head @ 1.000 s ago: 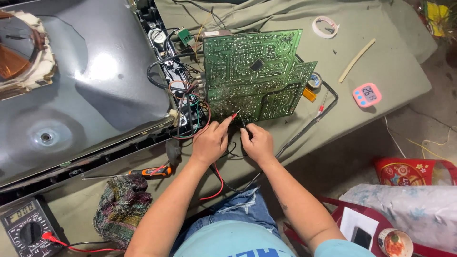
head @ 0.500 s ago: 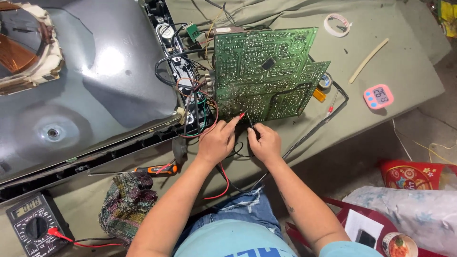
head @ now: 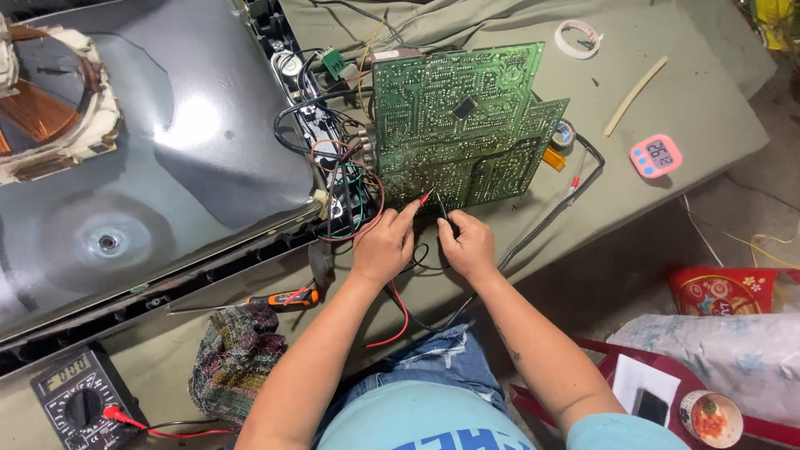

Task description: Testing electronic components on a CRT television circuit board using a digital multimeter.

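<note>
A green circuit board [head: 462, 117] lies solder side up on a cloth-covered table [head: 700, 100], wired to a large grey picture tube [head: 150, 158] at the left. My left hand [head: 383, 246] grips a red test probe [head: 425, 198] whose tip touches the board's near edge. My right hand [head: 467, 242] holds a black test probe [head: 442, 204] against the same edge, just right of the red one. Red and black leads run down from both hands toward a black multimeter [head: 79, 396] at the lower left.
An orange-handled screwdriver [head: 283, 297] and a dark patterned rag [head: 233, 358] lie near my left arm. A pink digital timer [head: 655, 155], a pale stick [head: 635, 85] and a tape roll [head: 577, 37] sit at the right. A red chair [head: 708, 400] holds a phone and cup.
Both hands have stayed on the probes at the board's near edge; the probe tips shifted only slightly. The view has drifted a little.
</note>
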